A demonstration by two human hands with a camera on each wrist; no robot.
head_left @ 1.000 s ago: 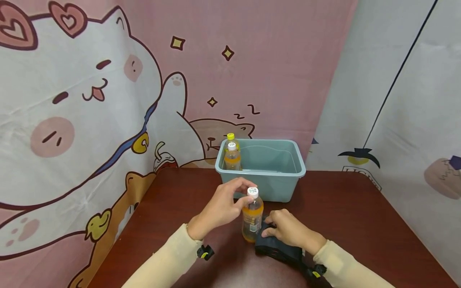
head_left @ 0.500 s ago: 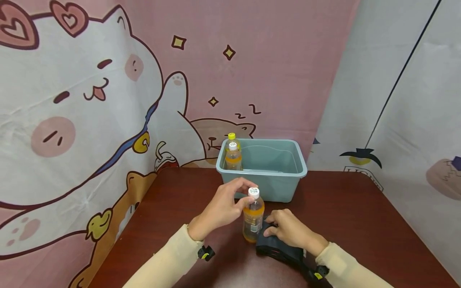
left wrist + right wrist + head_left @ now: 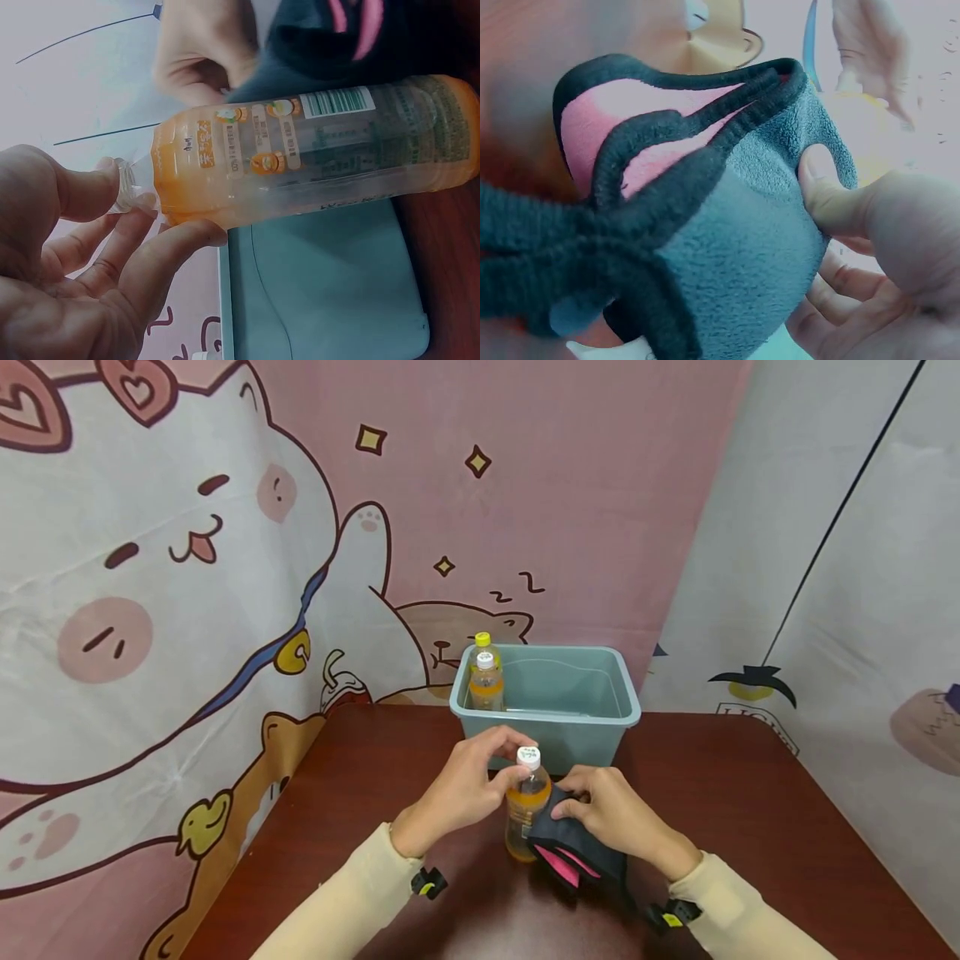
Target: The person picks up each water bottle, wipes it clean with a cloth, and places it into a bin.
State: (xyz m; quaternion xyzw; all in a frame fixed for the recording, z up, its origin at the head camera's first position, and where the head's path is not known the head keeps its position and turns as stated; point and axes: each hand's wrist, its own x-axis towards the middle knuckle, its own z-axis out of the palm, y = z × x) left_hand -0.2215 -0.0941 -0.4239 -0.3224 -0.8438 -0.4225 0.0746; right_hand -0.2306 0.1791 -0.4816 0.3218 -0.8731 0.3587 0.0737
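Note:
A clear plastic bottle [image 3: 521, 818] with an orange label and white cap stands upright on the table. My left hand [image 3: 468, 781] holds it by the cap and neck between thumb and fingers; in the left wrist view the barcode on its label [image 3: 337, 103] shows. Against the bottle's right side, my right hand [image 3: 615, 814] pinches the top of a folded, dark grey fleecy cloth [image 3: 577, 835] with black edging. Its pink inner side [image 3: 622, 105] shows between the folds in the right wrist view. Most of the right fingers are hidden behind the cloth.
Behind the hands stands a blue-green plastic tub [image 3: 555, 731]. Two bottles stand in its left end, one with a yellow cap [image 3: 482, 638] and one with a white cap [image 3: 486, 661]. A printed cloth backdrop [image 3: 600, 485] rises behind the brown table [image 3: 360, 768].
My right hand has risen slightly with the cloth, whose lower edge has swung open so the pink inside shows. The left hand and bottle have stayed in place.

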